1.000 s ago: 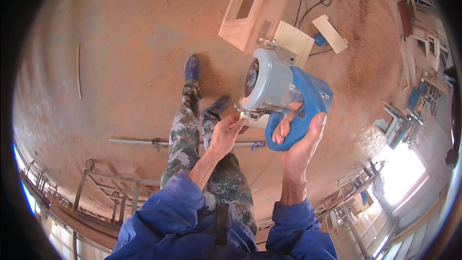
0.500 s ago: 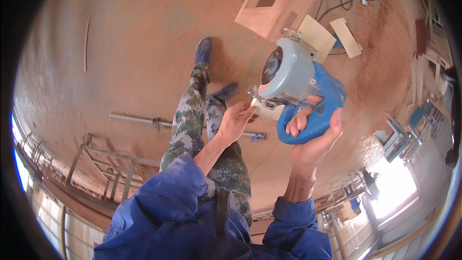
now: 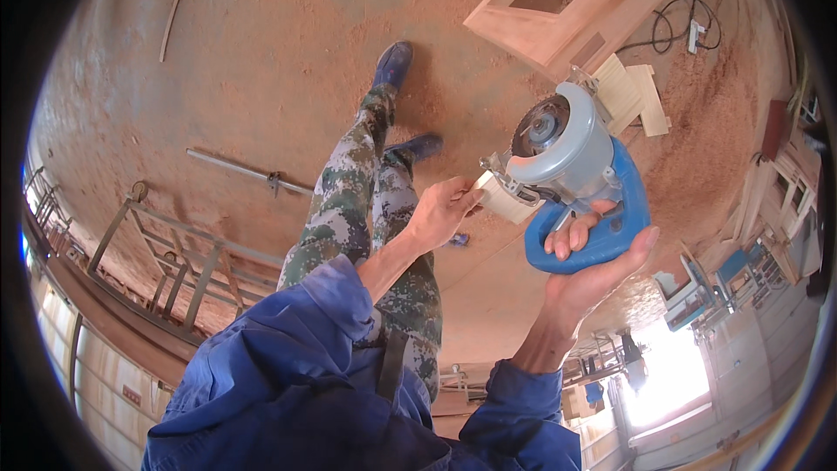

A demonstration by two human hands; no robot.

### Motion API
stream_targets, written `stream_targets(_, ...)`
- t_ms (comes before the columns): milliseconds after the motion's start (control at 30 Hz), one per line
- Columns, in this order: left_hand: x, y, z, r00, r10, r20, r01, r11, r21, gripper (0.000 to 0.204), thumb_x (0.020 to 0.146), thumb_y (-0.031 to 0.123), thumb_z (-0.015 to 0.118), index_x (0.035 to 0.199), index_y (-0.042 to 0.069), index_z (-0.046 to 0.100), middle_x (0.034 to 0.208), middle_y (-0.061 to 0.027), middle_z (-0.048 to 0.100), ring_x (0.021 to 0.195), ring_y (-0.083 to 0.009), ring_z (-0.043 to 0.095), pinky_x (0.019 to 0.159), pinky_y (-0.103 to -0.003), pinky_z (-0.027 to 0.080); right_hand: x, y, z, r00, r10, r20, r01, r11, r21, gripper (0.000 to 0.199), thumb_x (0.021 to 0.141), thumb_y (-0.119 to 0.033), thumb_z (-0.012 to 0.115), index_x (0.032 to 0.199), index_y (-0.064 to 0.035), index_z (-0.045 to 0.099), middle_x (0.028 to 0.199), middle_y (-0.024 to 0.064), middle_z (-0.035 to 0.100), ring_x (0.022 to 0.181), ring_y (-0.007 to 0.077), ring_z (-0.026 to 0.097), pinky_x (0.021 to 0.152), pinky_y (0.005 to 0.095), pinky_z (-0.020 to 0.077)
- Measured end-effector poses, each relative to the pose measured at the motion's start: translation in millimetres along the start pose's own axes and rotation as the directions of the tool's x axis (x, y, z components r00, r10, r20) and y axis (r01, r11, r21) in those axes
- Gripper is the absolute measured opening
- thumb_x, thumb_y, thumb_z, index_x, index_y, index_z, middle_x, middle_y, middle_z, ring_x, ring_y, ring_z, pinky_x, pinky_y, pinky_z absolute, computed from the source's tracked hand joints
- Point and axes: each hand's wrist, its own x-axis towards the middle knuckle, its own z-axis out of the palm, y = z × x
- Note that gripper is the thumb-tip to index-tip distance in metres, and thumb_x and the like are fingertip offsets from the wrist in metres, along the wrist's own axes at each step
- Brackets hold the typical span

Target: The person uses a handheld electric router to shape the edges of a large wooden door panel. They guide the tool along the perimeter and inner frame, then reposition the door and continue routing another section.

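A hand-held circular saw (image 3: 580,157) with a grey guard and blue handle is tipped so its toothed blade (image 3: 542,128) faces left. My right hand (image 3: 597,275) is wrapped around the blue handle, fingers through its loop. At the saw's lower left, my left hand (image 3: 443,212) pinches the end of a pale wooden piece (image 3: 507,201) by the metal bracket. A pale board (image 3: 617,92) shows at the saw's far end, overlapping another pale piece (image 3: 650,100); whether the board is fixed to the saw I cannot tell.
A wooden frame (image 3: 532,33) lies on the floor beyond the saw. Black cable (image 3: 660,30) with a white socket piece (image 3: 695,35) lies farther right. A long bar clamp (image 3: 235,165) rests left of my legs, near a metal rack (image 3: 202,288). Sawdust covers the floor.
The saw and both hands have moved right in the view. More of the blade's face shows now. The grips on the handle and wooden piece remain.
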Motion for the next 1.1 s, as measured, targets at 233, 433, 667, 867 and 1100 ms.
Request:
stream_targets(233, -1, 5, 1, 1.000, -0.006, 0.008, 0.006, 0.998, 0.058, 0.031, 0.103, 0.023, 0.060, 0.112, -0.006, 0.065, 0.091, -0.0131, 0.072, 0.085, -0.0167, 0.071, 0.075, -0.030, 0.055, 0, -4, 4, 1.000, 0.006, -0.027, -0.006, 1.000, -0.016, 0.066, 0.097, -0.071, 0.040, 0.097, -0.0064, 0.054, 0.060, 0.0037, 0.045, 0.050, 0.0154, 0.046, 0.048, 0.0304, 0.0403)
stream_targets(433, 3, 7, -1, 0.998, -0.044, 0.051, 0.044, 0.999, -0.011, 0.032, 0.106, 0.019, 0.055, 0.123, -0.006, 0.063, 0.103, -0.0103, 0.071, 0.095, -0.0151, 0.069, 0.085, -0.030, 0.057, 0, 2, 2, 0.999, 0.010, -0.053, -0.009, 1.000, 0.013, 0.061, 0.099, -0.065, 0.044, 0.095, -0.0049, 0.053, 0.062, 0.0053, 0.047, 0.054, 0.0164, 0.048, 0.051, 0.0307, 0.0428)
stream_targets(667, -2, 5, 0, 0.999, -0.030, 0.030, 0.029, 0.999, 0.021, 0.030, 0.104, 0.019, 0.057, 0.118, -0.005, 0.065, 0.099, -0.0106, 0.074, 0.093, -0.0150, 0.071, 0.084, -0.028, 0.056, 1, -4, -4, 0.998, 0.051, -0.043, -0.048, 0.997, 0.068, 0.057, 0.100, -0.058, 0.048, 0.094, -0.0022, 0.051, 0.062, 0.0071, 0.046, 0.051, 0.0171, 0.047, 0.049, 0.0318, 0.0431)
stream_targets(867, 1, 11, 3, 0.999, -0.026, 0.020, 0.026, 1.000, 0.005, 0.028, 0.104, 0.020, 0.057, 0.115, -0.005, 0.065, 0.095, -0.0094, 0.073, 0.090, -0.0144, 0.070, 0.082, -0.028, 0.056, 5, -6, 4, 0.996, 0.046, -0.080, -0.049, 0.998, -0.041, 0.065, 0.097, -0.074, 0.038, 0.091, -0.0101, 0.052, 0.057, 0.0025, 0.042, 0.048, 0.0149, 0.041, 0.051, 0.0312, 0.0389)
stream_targets(1100, 2, 11, 3, 1.000, 0.007, 0.015, -0.007, 1.000, -0.006, 0.029, 0.104, 0.019, 0.057, 0.116, -0.007, 0.064, 0.097, -0.0108, 0.073, 0.089, -0.0146, 0.070, 0.081, -0.029, 0.056, 6, -9, 2, 0.997, 0.057, -0.055, -0.054, 0.997, 0.054, 0.059, 0.099, -0.064, 0.045, 0.091, -0.0055, 0.051, 0.060, 0.0050, 0.045, 0.053, 0.0161, 0.047, 0.050, 0.0305, 0.0416)
